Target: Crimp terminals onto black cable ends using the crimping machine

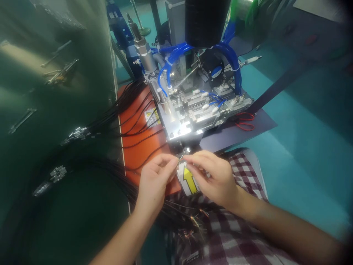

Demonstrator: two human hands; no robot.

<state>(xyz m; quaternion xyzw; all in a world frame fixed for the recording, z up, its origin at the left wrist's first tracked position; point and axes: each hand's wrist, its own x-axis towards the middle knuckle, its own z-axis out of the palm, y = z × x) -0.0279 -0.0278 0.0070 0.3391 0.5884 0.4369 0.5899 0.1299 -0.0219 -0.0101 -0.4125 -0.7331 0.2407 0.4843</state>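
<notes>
My left hand [158, 176] is closed in a pinch, thumb against forefinger, in front of the machine. Facing it, my right hand [213, 175] pinches too, its fingertips nearly meeting the left ones. A short, thin wire end [180, 158] shows between the two sets of fingertips; the rest of it is hidden. Just under the hands is a white label with a yellow arrow [189, 180]. Black cables [132, 184] run past my left wrist to the lap, where their stripped, coloured wire ends [194, 221] fan out.
Ahead stands a metal pneumatic machine [193, 114] with blue air hoses [176, 55] and a black fan [212, 68]. An orange plate [140, 140] lies at its left. On the dark green table [82, 221] are cable bundles with metal connectors [78, 133]. A red cord loop [245, 121] lies at right.
</notes>
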